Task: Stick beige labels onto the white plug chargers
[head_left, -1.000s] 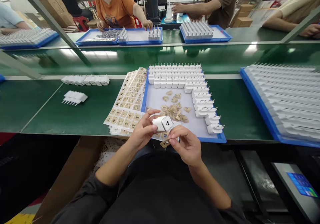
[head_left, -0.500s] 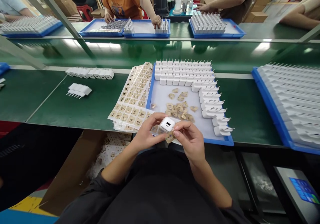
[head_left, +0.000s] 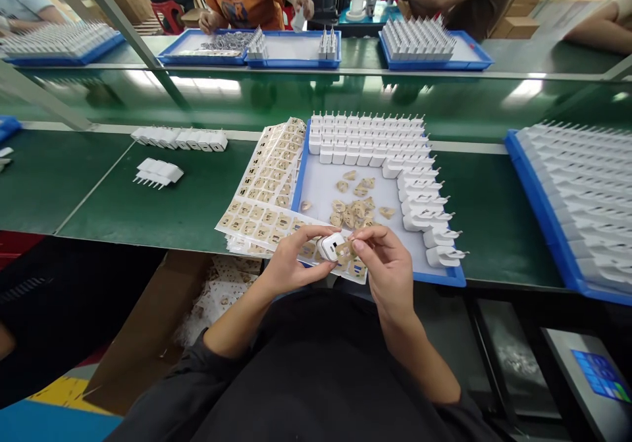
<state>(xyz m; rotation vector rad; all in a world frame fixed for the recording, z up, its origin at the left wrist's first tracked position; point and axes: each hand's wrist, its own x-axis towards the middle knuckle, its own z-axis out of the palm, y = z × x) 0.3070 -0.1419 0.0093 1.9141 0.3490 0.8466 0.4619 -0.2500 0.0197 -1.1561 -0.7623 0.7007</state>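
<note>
My left hand grips a small white charger plug just over the table's front edge. My right hand pinches a tan sticker label and holds it against the charger's face. Under both hands lie sheets of tan labels. Behind them a blue tray holds rows of white chargers and a loose pile of peeled tan labels.
Two small groups of white chargers lie on the green table at the left. A second blue tray of chargers stands at the right. Across the green conveyor, other people work at blue trays. A cardboard box sits below left.
The right hand has lifted the tan label from below the charger onto its face. The left hand has turned the charger slightly. The view has shifted a little downward.
</note>
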